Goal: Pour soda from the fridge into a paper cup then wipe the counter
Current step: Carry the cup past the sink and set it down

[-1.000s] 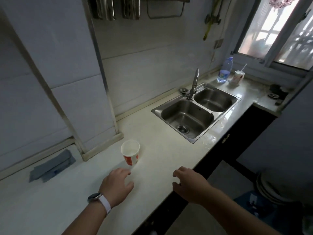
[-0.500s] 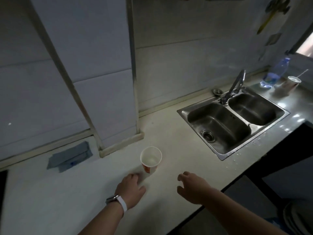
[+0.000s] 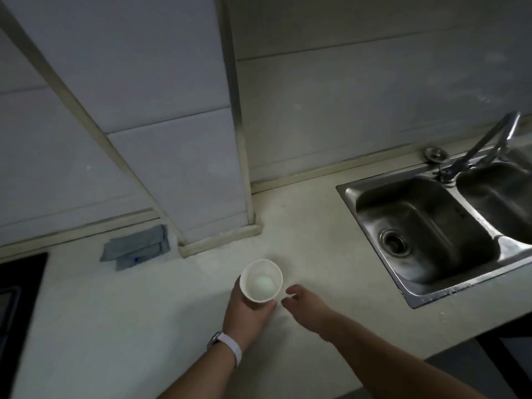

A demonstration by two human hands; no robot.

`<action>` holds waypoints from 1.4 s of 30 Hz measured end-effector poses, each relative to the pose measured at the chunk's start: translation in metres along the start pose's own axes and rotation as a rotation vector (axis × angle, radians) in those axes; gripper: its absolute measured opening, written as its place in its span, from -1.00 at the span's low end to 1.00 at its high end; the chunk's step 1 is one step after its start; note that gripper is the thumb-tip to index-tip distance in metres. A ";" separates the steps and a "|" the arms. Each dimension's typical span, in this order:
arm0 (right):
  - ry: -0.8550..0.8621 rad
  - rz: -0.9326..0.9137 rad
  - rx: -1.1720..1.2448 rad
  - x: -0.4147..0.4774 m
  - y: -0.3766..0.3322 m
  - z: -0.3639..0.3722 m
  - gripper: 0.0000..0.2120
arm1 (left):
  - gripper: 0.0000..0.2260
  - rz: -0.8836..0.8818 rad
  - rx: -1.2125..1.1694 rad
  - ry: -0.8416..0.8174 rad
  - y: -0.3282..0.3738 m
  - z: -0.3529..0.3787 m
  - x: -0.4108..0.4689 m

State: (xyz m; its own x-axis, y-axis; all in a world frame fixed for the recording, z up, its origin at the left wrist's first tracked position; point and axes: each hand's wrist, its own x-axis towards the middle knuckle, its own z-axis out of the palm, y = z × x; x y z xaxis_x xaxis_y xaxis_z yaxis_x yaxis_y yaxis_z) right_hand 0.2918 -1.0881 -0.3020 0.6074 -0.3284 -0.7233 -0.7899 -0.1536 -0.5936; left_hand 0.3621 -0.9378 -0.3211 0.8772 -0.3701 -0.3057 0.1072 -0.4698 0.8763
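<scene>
A white paper cup (image 3: 261, 280) stands upright on the pale counter (image 3: 316, 243), seen from above, and looks empty inside. My left hand (image 3: 247, 315), with a white-strapped watch on its wrist, is wrapped around the cup's near side. My right hand (image 3: 309, 305) hovers just right of the cup with fingers apart, holding nothing. A folded grey cloth (image 3: 136, 249) lies on the counter to the far left of the cup, against the wall. No soda or fridge is in view.
A double steel sink (image 3: 426, 237) with a tap (image 3: 486, 145) is set into the counter at the right. A tiled wall column (image 3: 201, 168) juts onto the counter behind the cup. A dark stovetop (image 3: 17, 298) sits at the left edge.
My left hand has moved forward and closed around the cup. My right hand has come closer to the cup. The view has swung left and down; the window and bottle left view.
</scene>
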 end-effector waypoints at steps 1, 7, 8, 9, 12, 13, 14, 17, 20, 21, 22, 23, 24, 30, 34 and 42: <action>0.001 0.032 0.092 0.006 -0.001 0.000 -0.70 | -0.42 -0.017 -0.015 0.026 0.000 0.003 -0.001; -0.099 0.117 0.354 0.023 -0.008 -0.009 -0.91 | -0.41 -0.085 -0.032 0.127 0.004 0.011 -0.005; -0.112 0.124 0.371 0.025 -0.008 -0.010 -0.89 | -0.43 -0.091 -0.030 0.136 0.004 0.012 -0.005; -0.118 0.130 0.386 0.026 -0.009 -0.011 -0.88 | -0.45 -0.094 -0.032 0.140 0.005 0.012 -0.006; -0.126 0.138 0.429 0.029 -0.010 -0.012 -0.82 | -0.52 -0.085 -0.018 0.131 0.009 0.011 -0.008; -0.123 0.142 0.444 0.028 -0.010 -0.012 -0.79 | -0.53 -0.075 -0.013 0.122 0.011 0.010 -0.010; -0.119 0.147 0.462 0.028 -0.010 -0.011 -0.77 | -0.53 -0.064 -0.014 0.113 0.012 0.009 -0.011; -0.106 0.164 0.530 0.022 -0.010 -0.010 -0.76 | -0.50 -0.037 -0.030 0.081 0.013 0.006 -0.016; -0.105 0.167 0.601 0.013 -0.008 -0.009 -0.76 | -0.50 -0.007 -0.040 0.050 0.014 0.002 -0.022; -0.100 0.169 0.620 0.009 -0.008 -0.009 -0.75 | -0.50 0.004 -0.045 0.036 0.015 0.000 -0.024; -0.093 0.172 0.632 0.005 -0.008 -0.008 -0.73 | -0.51 0.019 -0.049 0.022 0.016 -0.002 -0.026; -0.086 0.173 0.644 0.000 -0.007 -0.007 -0.72 | -0.51 0.034 -0.057 0.006 0.018 -0.004 -0.029; -0.081 0.171 0.656 -0.004 -0.006 -0.005 -0.71 | -0.52 0.047 -0.063 -0.012 0.018 -0.006 -0.030; -0.015 0.139 0.770 -0.035 0.001 0.003 -0.75 | -0.51 0.136 -0.080 -0.118 0.021 -0.012 -0.039; 0.065 0.110 0.856 -0.059 0.016 -0.006 -0.81 | -0.51 0.209 -0.071 -0.226 0.034 -0.004 -0.044; 0.231 0.047 1.046 -0.102 0.059 -0.055 -0.80 | -0.50 0.348 -0.019 -0.452 0.085 0.052 -0.054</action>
State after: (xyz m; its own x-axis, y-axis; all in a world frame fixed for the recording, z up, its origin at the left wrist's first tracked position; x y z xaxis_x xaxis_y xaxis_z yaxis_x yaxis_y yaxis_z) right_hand 0.1784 -1.1145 -0.2442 0.4612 -0.4984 -0.7341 -0.2812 0.7026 -0.6537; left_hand 0.3001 -0.9994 -0.2491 0.5754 -0.8085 -0.1233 -0.1402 -0.2460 0.9591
